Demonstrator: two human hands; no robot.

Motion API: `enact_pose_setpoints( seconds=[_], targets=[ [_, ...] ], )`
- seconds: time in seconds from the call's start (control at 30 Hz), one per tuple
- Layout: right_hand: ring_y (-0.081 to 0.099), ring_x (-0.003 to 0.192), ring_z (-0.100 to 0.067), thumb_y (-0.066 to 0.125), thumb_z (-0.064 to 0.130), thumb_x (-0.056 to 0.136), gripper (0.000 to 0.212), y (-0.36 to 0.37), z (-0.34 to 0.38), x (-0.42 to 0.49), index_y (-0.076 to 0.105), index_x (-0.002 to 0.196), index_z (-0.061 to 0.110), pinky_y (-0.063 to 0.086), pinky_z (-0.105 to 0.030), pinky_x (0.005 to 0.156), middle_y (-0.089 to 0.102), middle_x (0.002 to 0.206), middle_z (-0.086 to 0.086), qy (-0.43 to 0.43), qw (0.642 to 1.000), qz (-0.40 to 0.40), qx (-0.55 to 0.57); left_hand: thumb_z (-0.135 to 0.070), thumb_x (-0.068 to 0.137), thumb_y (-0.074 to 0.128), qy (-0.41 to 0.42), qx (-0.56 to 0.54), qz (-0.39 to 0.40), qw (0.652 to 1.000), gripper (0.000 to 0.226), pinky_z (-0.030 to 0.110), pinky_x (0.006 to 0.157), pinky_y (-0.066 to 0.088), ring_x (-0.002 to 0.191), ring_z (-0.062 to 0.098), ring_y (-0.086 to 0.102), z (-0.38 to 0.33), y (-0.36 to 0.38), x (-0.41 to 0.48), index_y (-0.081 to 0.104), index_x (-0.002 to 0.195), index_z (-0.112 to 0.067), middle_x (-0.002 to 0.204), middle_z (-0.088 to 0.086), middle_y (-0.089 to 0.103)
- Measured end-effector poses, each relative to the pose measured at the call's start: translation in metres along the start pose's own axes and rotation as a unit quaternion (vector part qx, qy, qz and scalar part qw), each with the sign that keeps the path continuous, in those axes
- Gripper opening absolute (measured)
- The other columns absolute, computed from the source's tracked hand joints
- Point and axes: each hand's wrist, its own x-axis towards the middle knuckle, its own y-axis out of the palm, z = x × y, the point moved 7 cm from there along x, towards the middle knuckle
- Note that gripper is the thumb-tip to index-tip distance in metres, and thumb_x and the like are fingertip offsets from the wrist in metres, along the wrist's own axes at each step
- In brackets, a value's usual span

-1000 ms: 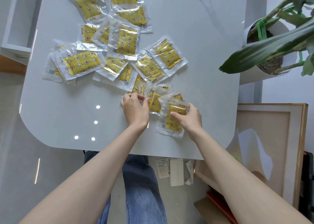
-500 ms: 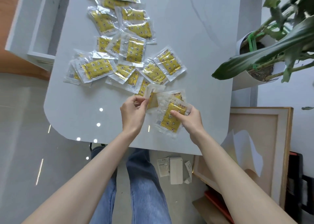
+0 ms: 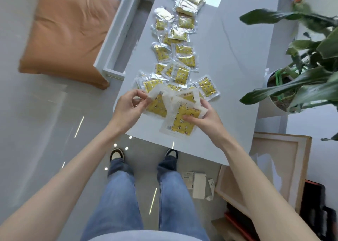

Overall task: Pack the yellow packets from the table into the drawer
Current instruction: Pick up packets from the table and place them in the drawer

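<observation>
**Both hands on packets at the near edge; drawer open at 10 o'clock**

- Left hand (image 3: 130, 109): you pinch the top corner of one packet (image 3: 157, 107) between thumb and fingertips. It is lifted and tilted above the surface (image 3: 237, 67).
- Right hand (image 3: 205, 119): you grasp a fan (image 3: 180, 122) of packets. Your thumb lies across the yellow face of the front one and your fingers are behind. I cannot tell how many are in the fan.
- The packet and the fan overlap at their edges between your hands, over the near end of the surface.
- Loose packets (image 3: 181, 58): they lie in an overlapping trail on the surface, from just beyond your hands toward 12 o'clock. The far ones are blurred. One lies at 1 o'clock on the right side of the trail.
- Drawer (image 3: 112, 39): it is at 10 to 11 o'clock from your hands, pulled open along the left edge of the surface. Its grey inside faces up.
- Cushion (image 3: 67, 34): orange, at 10 o'clock, beyond the drawer.
- Plant (image 3: 301, 80): at 3 o'clock, with its pot just beside the right edge of the surface.
- Frame (image 3: 281, 160): at 5 o'clock, low beside the surface.
- Papers (image 3: 198, 185): on the floor at 6 o'clock, near your right shoe.
</observation>
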Motion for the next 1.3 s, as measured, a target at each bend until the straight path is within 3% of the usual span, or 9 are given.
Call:
enact_pose_setpoints(
  seconds=[0.17, 0.3, 0.5, 0.57, 0.67, 0.93, 1.07, 1.2, 1.3],
  targets=[
    [0.069, 0.102, -0.017, 0.073, 0.002, 0.08, 0.046, 0.071, 0.042, -0.01, 0.059, 0.123, 0.011, 0.056, -0.03, 0.088, 0.071, 0.113, -0.005, -0.014, 0.996, 0.074, -0.055, -0.008, 0.086, 0.066, 0.013, -0.004, 0.044, 0.999, 0.011, 0.008, 0.07, 0.048, 0.063, -0.009, 0.063, -0.028, -0.064, -0.01, 0.058, 0.078, -0.011, 0.09, -0.013, 0.06],
    [0.07, 0.1, -0.013, 0.072, 0.005, 0.081, 0.037, 0.137, 0.064, -0.017, 0.064, 0.117, 0.01, 0.056, -0.028, 0.088, 0.073, 0.108, 0.0, -0.015, 0.992, 0.097, -0.081, -0.007, 0.085, 0.066, 0.028, -0.009, 0.067, 0.997, 0.009, 0.004, 0.069, 0.047, 0.063, -0.01, 0.062, -0.035, -0.133, -0.014, 0.06, 0.079, -0.009, 0.087, -0.013, 0.062],
    [0.068, 0.105, -0.017, 0.071, 0.01, 0.085, 0.039, 0.248, 0.088, -0.02, 0.063, 0.123, 0.011, 0.054, -0.03, 0.092, 0.071, 0.115, -0.002, 0.022, 0.984, 0.158, -0.084, -0.018, 0.085, 0.068, 0.015, 0.001, 0.119, 0.993, 0.007, 0.028, 0.083, 0.047, 0.083, 0.014, 0.058, -0.034, -0.24, -0.009, 0.064, 0.083, -0.012, 0.089, -0.01, 0.066],
    [0.068, 0.105, -0.019, 0.071, 0.007, 0.084, 0.039, 0.28, 0.094, -0.016, 0.062, 0.122, 0.008, 0.055, -0.031, 0.091, 0.071, 0.115, -0.005, 0.035, 0.984, 0.163, -0.067, -0.018, 0.085, 0.068, 0.023, 0.003, 0.123, 0.992, 0.005, 0.022, 0.08, 0.048, 0.08, 0.007, 0.06, -0.037, -0.27, -0.004, 0.065, 0.082, -0.015, 0.085, -0.014, 0.068],
    [0.068, 0.104, -0.021, 0.068, 0.003, 0.085, 0.037, 0.316, 0.107, -0.011, 0.062, 0.121, 0.005, 0.056, -0.029, 0.085, 0.071, 0.114, -0.007, 0.033, 0.985, 0.163, -0.037, -0.015, 0.084, 0.069, 0.029, -0.004, 0.115, 0.993, 0.007, 0.009, 0.07, 0.048, 0.07, -0.006, 0.062, -0.043, -0.304, 0.006, 0.065, 0.079, -0.018, 0.077, -0.016, 0.07],
    [0.065, 0.111, -0.03, 0.063, 0.006, 0.089, 0.039, 0.369, 0.136, 0.033, 0.058, 0.127, 0.002, 0.052, -0.045, 0.095, 0.066, 0.122, -0.015, 0.043, 0.986, 0.146, 0.066, -0.019, 0.08, 0.074, -0.017, -0.032, 0.036, 0.999, 0.008, 0.029, 0.07, 0.056, 0.07, 0.014, 0.068, -0.055, -0.355, 0.067, 0.068, 0.084, -0.015, 0.085, 0.008, 0.072],
    [0.063, 0.114, -0.031, 0.068, 0.015, 0.083, 0.047, 0.383, 0.152, 0.071, 0.058, 0.127, 0.002, 0.05, -0.046, 0.098, 0.064, 0.125, -0.016, 0.044, 0.984, 0.121, 0.124, -0.022, 0.083, 0.071, -0.014, -0.034, 0.017, 0.999, 0.018, 0.02, 0.068, 0.053, 0.079, 0.012, 0.062, -0.07, -0.365, 0.116, 0.067, 0.096, -0.011, 0.092, 0.004, 0.065],
    [0.06, 0.119, -0.03, 0.074, 0.026, 0.074, 0.052, 0.391, 0.173, 0.111, 0.062, 0.122, 0.009, 0.041, -0.055, 0.105, 0.063, 0.127, -0.014, 0.051, 0.98, 0.082, 0.172, -0.039, 0.084, 0.066, -0.101, -0.052, 0.069, 0.991, 0.04, 0.039, 0.092, 0.052, 0.107, 0.02, 0.062, -0.071, -0.368, 0.17, 0.056, 0.114, -0.015, 0.116, 0.006, 0.063],
    [0.059, 0.12, -0.029, 0.072, 0.025, 0.076, 0.044, 0.392, 0.191, 0.135, 0.063, 0.119, 0.016, 0.039, -0.055, 0.106, 0.063, 0.128, -0.013, 0.046, 0.976, 0.061, 0.206, -0.036, 0.086, 0.064, -0.119, -0.009, 0.162, 0.979, 0.042, 0.036, 0.091, 0.053, 0.103, 0.018, 0.066, -0.076, -0.372, 0.192, 0.061, 0.119, -0.011, 0.115, 0.004, 0.068]
  ],
)
